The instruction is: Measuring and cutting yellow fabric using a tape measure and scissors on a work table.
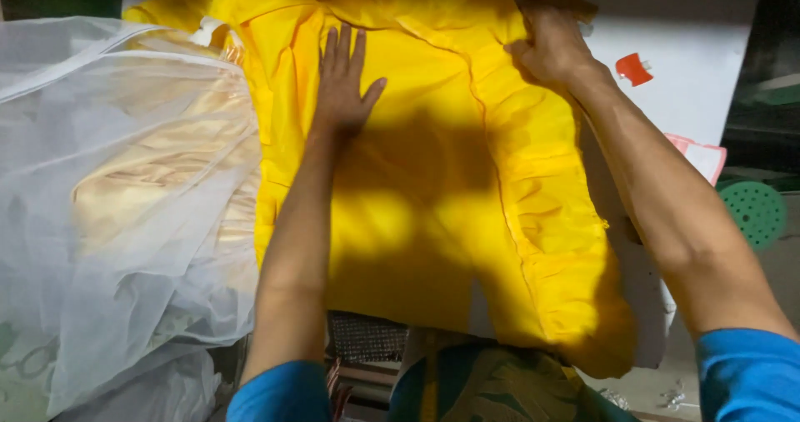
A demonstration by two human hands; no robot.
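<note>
Surface: white table [667,47], bare at upper right, under the yellow cloth.
Yellow cloth [433,180]: spread across frame centre.
Left hand [344,80]: flat on cloth, upper centre, fingers spread.
Right hand [552,45]: upper right, fingers clamped on cloth edge.
Left side: white netting [100,222] over cream satin [158,180].
Right edge: red clip [635,69], green perforated disc [754,214].

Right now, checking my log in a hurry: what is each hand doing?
Left hand: open, flat on the yellow fabric.
Right hand: closed, gripping the yellow fabric's far edge.
</note>
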